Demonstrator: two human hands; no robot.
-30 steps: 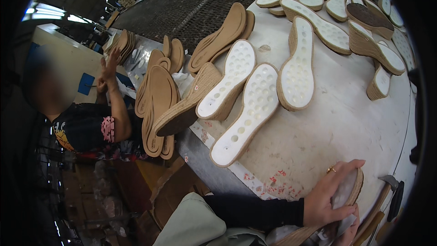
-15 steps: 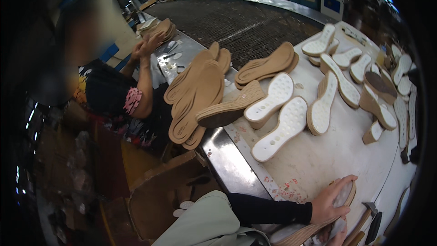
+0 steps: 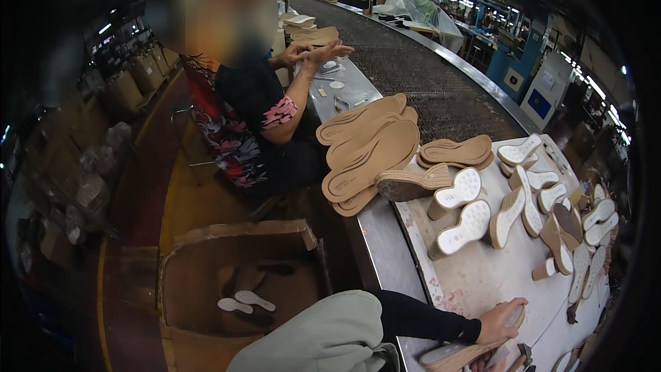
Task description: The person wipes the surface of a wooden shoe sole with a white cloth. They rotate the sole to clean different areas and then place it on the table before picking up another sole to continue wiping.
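Note:
At the lower right, my left hand (image 3: pixel 501 322) is closed around one end of a wedge shoe sole (image 3: pixel 447 359) with a woven-rope side and a pale upper face. My right hand (image 3: pixel 487 360) shows only in part at the lower edge, its fingers bent against the same sole. Just right of the hands lies a hammer (image 3: pixel 525 354). Beyond them on the worktable (image 3: pixel 475 272) lie several rope-sided wedge soles with white dimpled faces (image 3: pixel 465 229). One wedge (image 3: pixel 413 182) rests on its side next to a stack of tan insoles (image 3: pixel 375 155).
A second tan insole pile (image 3: pixel 456 150) lies farther back. Left of the table stands an open cardboard box (image 3: pixel 241 231) with white sole-shaped pieces (image 3: pixel 255 300) inside. A co-worker (image 3: pixel 255 110) sits at the far left side, hands raised near a dark conveyor belt (image 3: pixel 413 72).
The view has swung left and upward, so the table's things appear farther right. My hands keep hold of the wedge sole. The co-worker's hands have spread somewhat apart.

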